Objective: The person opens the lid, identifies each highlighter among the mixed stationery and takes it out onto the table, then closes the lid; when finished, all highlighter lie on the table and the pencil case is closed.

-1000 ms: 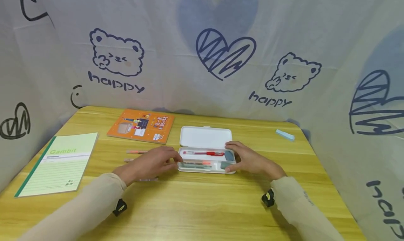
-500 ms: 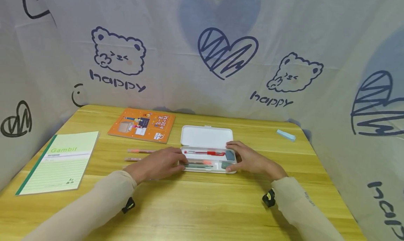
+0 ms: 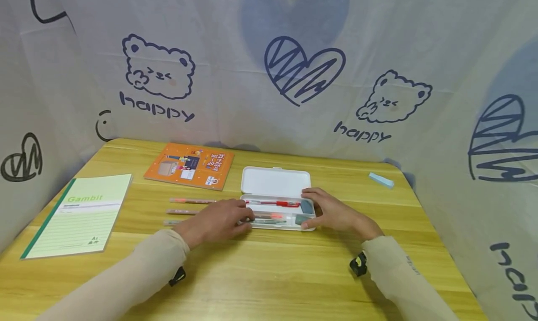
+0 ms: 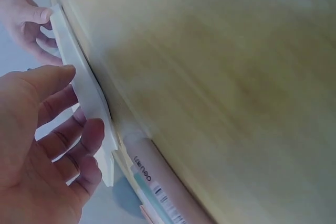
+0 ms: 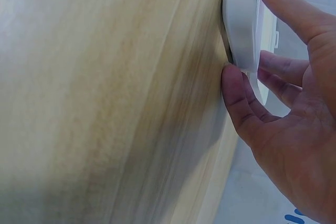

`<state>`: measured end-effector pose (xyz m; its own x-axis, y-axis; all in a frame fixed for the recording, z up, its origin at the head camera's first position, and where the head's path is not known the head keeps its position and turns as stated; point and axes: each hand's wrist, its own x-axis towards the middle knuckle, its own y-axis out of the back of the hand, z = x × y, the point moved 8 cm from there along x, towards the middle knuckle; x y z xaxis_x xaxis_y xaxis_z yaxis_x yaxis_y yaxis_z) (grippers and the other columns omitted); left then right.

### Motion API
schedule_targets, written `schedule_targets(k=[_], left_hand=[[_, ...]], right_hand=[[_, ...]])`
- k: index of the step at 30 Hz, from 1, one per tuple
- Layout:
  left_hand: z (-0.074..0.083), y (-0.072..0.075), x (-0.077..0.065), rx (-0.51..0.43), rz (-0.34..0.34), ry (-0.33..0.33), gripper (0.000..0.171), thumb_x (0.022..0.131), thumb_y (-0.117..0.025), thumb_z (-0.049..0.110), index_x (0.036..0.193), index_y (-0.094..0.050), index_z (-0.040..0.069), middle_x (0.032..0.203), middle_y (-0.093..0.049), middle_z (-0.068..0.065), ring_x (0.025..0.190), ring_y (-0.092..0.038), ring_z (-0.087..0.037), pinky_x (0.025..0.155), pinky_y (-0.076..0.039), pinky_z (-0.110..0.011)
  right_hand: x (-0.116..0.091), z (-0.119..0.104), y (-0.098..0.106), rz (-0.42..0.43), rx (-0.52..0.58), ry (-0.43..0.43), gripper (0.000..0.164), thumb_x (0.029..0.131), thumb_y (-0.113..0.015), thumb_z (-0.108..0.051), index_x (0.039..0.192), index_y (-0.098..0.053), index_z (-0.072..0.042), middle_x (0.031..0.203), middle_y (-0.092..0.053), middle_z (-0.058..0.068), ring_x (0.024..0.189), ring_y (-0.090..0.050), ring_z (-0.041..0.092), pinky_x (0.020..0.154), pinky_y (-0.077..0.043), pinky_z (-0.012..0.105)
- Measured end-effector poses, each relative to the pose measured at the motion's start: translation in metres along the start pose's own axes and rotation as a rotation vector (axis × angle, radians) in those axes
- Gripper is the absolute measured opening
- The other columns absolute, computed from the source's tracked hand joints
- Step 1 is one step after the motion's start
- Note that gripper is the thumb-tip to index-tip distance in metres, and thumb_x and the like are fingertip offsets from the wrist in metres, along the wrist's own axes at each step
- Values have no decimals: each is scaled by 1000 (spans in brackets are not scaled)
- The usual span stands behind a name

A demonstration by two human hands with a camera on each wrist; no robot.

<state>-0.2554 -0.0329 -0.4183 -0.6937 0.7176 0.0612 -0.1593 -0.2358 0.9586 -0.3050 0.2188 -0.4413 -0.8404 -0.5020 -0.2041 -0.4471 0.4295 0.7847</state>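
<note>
A white pencil case (image 3: pixel 275 183) lies with its lid up in the middle of the table. Its back compartment has a red pen (image 3: pixel 287 203) and a grey-blue block (image 3: pixel 307 207); its front one has an orange-tipped pen (image 3: pixel 275 216) and a greenish pen (image 3: pixel 269 221). My left hand (image 3: pixel 220 220) reaches over the case's left end, fingers loosely bent at the pens; in the left wrist view its thumb and fingers (image 4: pixel 94 129) stand apart. My right hand (image 3: pixel 336 213) grips the case's right end, thumb in front and fingers behind.
Several pens, including a pink-brown pen (image 3: pixel 180 212), lie left of the case, partly behind my left hand. A pale green notebook (image 3: pixel 80 218) lies far left, an orange booklet (image 3: pixel 191 167) behind. A light blue stick (image 3: pixel 381 180) lies back right. A printed cloth (image 3: pixel 231 68) hangs behind the table.
My left hand has moved rightward, further over the front compartment, uncovering more of the pens on the table. The greenish pen has shifted slightly right. My right hand keeps its grip on the case.
</note>
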Motion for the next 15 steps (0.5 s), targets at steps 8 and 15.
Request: schedule_targets(k=[8,15], left_hand=[[6,-2,3,134,-12,5,28,108,-69,35,128,-75,17,121,-76,-8,111,-73,-30,105,-57,-52],[1,0,3,-4,-16,65,22,108,-70,25,125,-77,13,109,-75,-3,95,-69,-19,94,-60,-44]], right_hand=[[-2,0,1,0,2,2,96,92,-88,-45,165,-41,-2,177,-30,17,163,-29,42,132,-24,64],[-1,1,1,1,3,6,96,93,-87,-46,165,-41,-3,177,-30,16,163,-29,43,132,-25,64]])
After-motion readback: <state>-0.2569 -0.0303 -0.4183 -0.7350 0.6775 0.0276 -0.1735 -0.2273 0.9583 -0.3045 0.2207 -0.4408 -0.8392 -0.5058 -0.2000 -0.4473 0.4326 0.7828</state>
